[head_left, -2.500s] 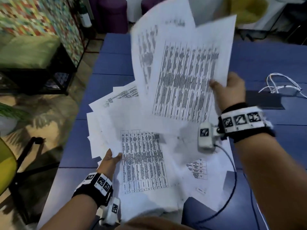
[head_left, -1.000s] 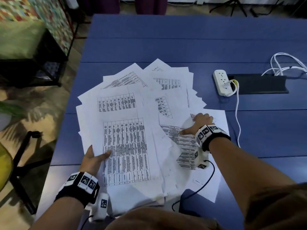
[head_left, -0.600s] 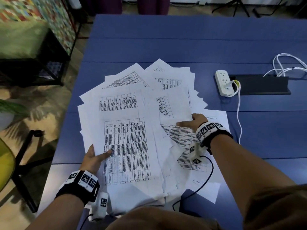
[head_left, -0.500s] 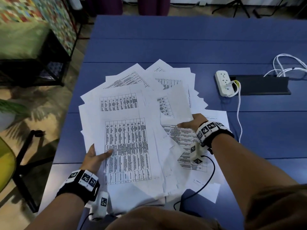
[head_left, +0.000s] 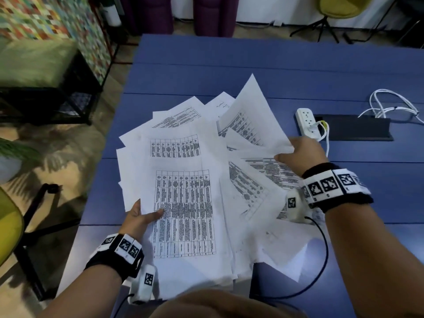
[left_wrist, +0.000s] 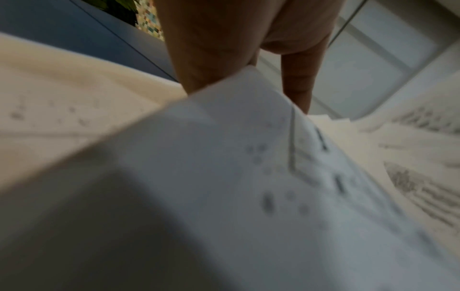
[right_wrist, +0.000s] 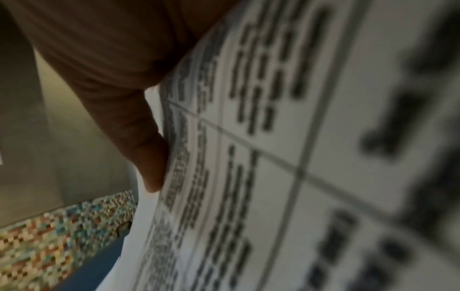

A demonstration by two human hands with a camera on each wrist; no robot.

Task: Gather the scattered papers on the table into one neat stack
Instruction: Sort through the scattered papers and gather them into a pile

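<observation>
Several printed white papers [head_left: 183, 203] lie fanned in a loose pile on the blue table [head_left: 252, 56]. My left hand [head_left: 140, 216] grips the pile's left edge, thumb on top of the big table sheet; the left wrist view shows fingers [left_wrist: 296, 82] against blurred sheets [left_wrist: 248, 177]. My right hand [head_left: 296, 154] pinches the near corner of one sheet [head_left: 252, 120] and holds it tilted up above the pile's right side. In the right wrist view a finger [right_wrist: 139, 137] lies against a curved printed page [right_wrist: 273, 157].
A white power strip [head_left: 306, 121] with a plugged cable, a black cable tray [head_left: 353, 129] and white cables [head_left: 390, 106] sit at the right. The table's left edge drops to the floor beside a yellow chair [head_left: 9, 226]. A bench [head_left: 39, 65] stands farther left.
My right hand has taken hold of one sheet on the right of the pile and lifted it, its far corner now raised. My left hand has stayed on the pile's left edge.
</observation>
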